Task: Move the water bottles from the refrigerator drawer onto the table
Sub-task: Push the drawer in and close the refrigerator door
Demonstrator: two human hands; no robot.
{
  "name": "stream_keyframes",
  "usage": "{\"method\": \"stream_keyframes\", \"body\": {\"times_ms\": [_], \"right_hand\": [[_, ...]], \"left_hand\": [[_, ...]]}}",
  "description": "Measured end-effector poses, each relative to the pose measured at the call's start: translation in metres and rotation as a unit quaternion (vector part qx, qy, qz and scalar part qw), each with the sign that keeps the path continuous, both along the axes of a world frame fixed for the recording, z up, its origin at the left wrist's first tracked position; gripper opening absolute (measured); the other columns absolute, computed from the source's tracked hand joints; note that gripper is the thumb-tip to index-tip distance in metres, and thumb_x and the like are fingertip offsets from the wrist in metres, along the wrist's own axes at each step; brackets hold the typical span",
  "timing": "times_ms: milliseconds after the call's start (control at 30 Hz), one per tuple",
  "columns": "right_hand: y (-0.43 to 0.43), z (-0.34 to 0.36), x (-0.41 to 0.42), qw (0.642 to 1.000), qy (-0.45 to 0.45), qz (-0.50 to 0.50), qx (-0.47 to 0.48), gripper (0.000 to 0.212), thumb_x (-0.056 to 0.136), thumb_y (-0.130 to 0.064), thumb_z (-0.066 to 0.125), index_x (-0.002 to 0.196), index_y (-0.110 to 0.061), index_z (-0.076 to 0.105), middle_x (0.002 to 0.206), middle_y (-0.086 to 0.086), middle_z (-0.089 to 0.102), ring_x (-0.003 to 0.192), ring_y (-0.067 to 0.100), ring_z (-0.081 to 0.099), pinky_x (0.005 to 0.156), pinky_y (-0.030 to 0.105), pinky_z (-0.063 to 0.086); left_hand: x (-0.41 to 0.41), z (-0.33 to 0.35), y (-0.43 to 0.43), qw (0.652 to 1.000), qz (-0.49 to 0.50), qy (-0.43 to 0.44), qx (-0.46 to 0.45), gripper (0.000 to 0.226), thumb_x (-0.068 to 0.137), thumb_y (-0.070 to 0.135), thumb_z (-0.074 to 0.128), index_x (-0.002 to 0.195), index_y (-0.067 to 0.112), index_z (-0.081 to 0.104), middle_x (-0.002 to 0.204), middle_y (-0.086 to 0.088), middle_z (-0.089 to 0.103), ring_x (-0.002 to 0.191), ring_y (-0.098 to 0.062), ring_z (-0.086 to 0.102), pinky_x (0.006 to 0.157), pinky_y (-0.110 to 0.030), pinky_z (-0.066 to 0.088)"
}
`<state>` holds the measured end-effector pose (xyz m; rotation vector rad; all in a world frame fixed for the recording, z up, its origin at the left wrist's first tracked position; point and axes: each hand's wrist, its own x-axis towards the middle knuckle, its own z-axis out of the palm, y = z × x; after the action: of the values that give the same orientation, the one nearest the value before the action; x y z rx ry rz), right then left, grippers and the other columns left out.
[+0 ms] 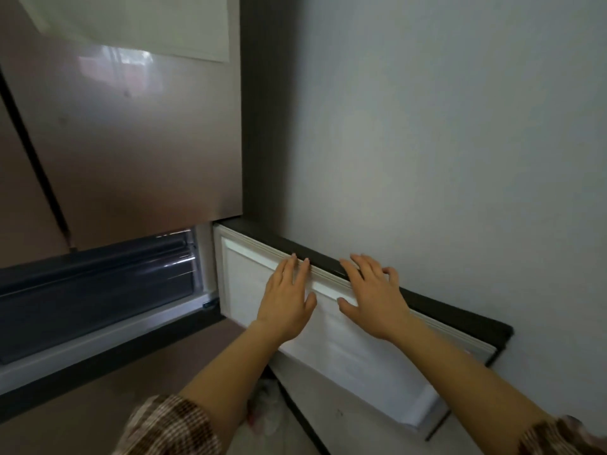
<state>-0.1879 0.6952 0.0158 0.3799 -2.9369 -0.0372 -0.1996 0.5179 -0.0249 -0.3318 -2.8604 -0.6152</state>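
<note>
With both hands flat and unclenched, holding nothing, the left hand (286, 298) and right hand (372, 298) pressed the swung-open lower door (345, 349) at 5 o'clock of the dark drawer (95, 290); no bottles or counter showed, progress unclear.

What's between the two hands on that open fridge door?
Only bare door: its white inner panel and seal strip separate the left hand from the right hand, seen in the head view.

Place: a home kitchen corner.
Landmark: a tall refrigerator (131, 142) with brushed bronze doors.
Below its upper doors: an open lower compartment (98, 284) and a swung-out white-lined door (345, 339).
Right of it: a plain pale wall (460, 126).
On its upper door: a paper sheet (147, 21).
</note>
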Motion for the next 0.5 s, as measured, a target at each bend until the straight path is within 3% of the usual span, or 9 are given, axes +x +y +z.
{"method": "stream_keyframes", "body": {"times_ms": [133,233,300,400,500], "right_hand": [[0.054,0.005,0.020,0.999,-0.028,-0.015,0.013,0.067,0.095,-0.054,0.040,0.151,-0.025,0.019,0.157,-0.001,0.025,0.142,0.019,0.024,0.113,0.046,0.019],[0.079,0.012,0.024,0.990,-0.121,0.015,-0.075,0.066,0.096,-0.047,0.046,0.153,-0.027,0.018,0.159,-0.005,0.023,0.142,0.019,0.029,0.115,0.041,0.024],[0.087,0.023,0.020,0.980,-0.162,0.033,-0.112,0.060,0.096,-0.041,0.050,0.151,-0.026,0.028,0.156,-0.002,0.032,0.140,0.019,0.035,0.115,0.034,0.028],[0.088,0.039,0.016,0.970,-0.213,0.059,-0.105,0.049,0.096,-0.039,0.050,0.144,-0.028,0.043,0.149,-0.003,0.044,0.135,0.019,0.042,0.113,0.029,0.031],[0.079,0.047,0.019,0.956,-0.254,0.100,-0.109,0.043,0.095,-0.037,0.054,0.138,-0.031,0.051,0.146,-0.005,0.048,0.133,0.017,0.045,0.113,0.030,0.031]], "left_hand": [[0.008,0.010,0.040,0.999,-0.026,-0.011,-0.017,0.061,0.101,0.047,0.028,0.153,0.026,0.005,0.162,0.002,-0.004,0.148,-0.019,-0.010,0.119,-0.038,0.002],[0.011,0.019,0.060,1.000,-0.003,-0.022,0.018,0.056,0.101,0.045,0.028,0.152,0.021,0.019,0.161,-0.001,0.011,0.149,-0.021,0.003,0.120,-0.040,0.012],[0.010,0.026,0.062,0.999,0.010,-0.030,0.027,0.052,0.102,0.041,0.028,0.149,0.017,0.029,0.158,-0.003,0.023,0.147,-0.022,0.016,0.119,-0.039,0.020],[0.020,0.034,0.052,0.998,0.012,-0.045,0.031,0.048,0.104,0.035,0.028,0.147,0.017,0.034,0.153,-0.003,0.033,0.139,-0.021,0.034,0.112,-0.034,0.031],[0.038,0.035,0.034,0.998,0.019,-0.035,0.050,0.044,0.103,0.030,0.032,0.146,0.018,0.037,0.150,0.000,0.037,0.135,-0.018,0.039,0.108,-0.029,0.033]]}}
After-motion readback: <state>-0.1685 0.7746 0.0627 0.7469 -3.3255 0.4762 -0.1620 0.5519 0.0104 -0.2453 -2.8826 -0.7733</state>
